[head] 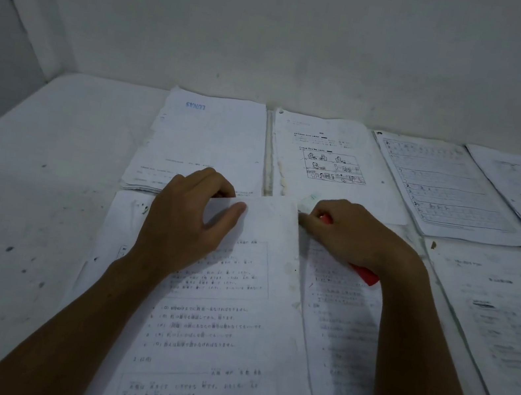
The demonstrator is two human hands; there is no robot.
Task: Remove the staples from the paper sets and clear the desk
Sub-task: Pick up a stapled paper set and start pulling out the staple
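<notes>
Six paper sets cover a scuffed white desk (27, 191) against a white wall (316, 33). Left hand (185, 219) pinches the top sheet (234, 297); right hand (350, 234) grips a red tool (365, 275).

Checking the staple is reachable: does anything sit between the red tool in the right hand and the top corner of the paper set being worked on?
Nothing visible does. The right hand holds the red tool right at the paper set's top edge, while the left hand pinches that edge. The staple itself can't be made out.

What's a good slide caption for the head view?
Left hand pinches the top sheet; right hand grips a red tool at its corner.
</notes>
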